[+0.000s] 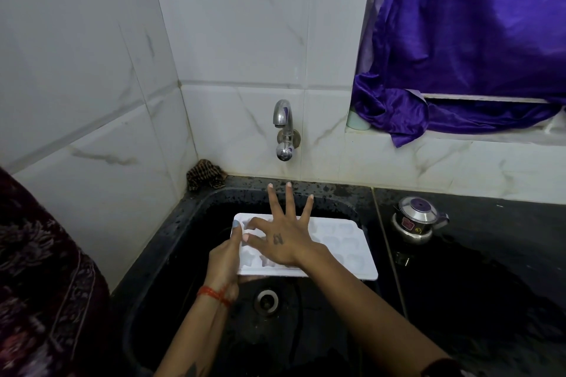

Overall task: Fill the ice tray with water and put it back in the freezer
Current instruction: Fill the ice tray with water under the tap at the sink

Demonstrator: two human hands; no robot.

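Now, head view: only one camera, looking down into the black sink in the lower middle of the frame.
Tray: the white ice tray is held over the basin, about level, below the tap; it touches neither the tap nor the drain. I cannot tell if its cells have water.
Water: no stream is visible from the tap, so filling seems not yet begun.
Risk, tilt: the tray is carried by its left end only; if water goes in on the free right end, it may dip and spill.
Risk, aim: the spout is behind the tray's far edge, so water may miss the cells if the tray is not moved back.
Risk, carrying: a full tray will slop easily on the way to the freezer, which is not in view.
Left hand: at the tray's left end, thumb on top of the rim, fingers under it, pinching it.
Right hand: over the tray, palm down, fingers spread wide and straight, pointing to the tap, holding nothing; index and thumb are near the cells.
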